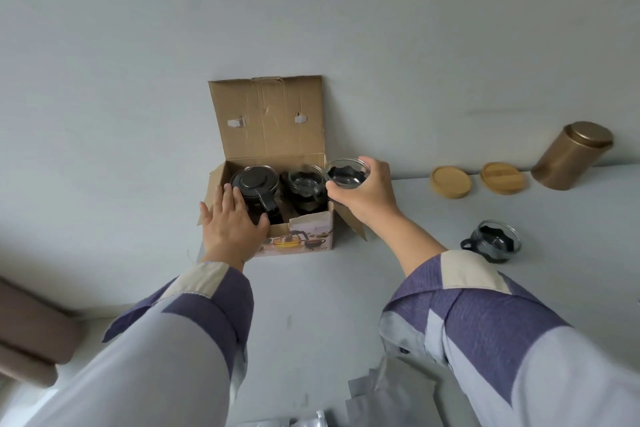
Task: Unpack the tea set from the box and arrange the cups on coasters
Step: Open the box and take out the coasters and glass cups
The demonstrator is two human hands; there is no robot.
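An open cardboard box stands on the white table against the wall, its lid flap up. Inside are a black-lidded glass teapot on the left and another glass cup on the right. My left hand lies flat on the box's front left corner, fingers spread. My right hand holds a glass cup with a black base just above the box's right edge. Another cup stands on the table to the right. Two round wooden coasters lie bare by the wall.
A gold metal canister stands at the far right beside the coasters. Grey packaging pieces lie at the near table edge. A brown piece of furniture sits at the lower left, beyond the table.
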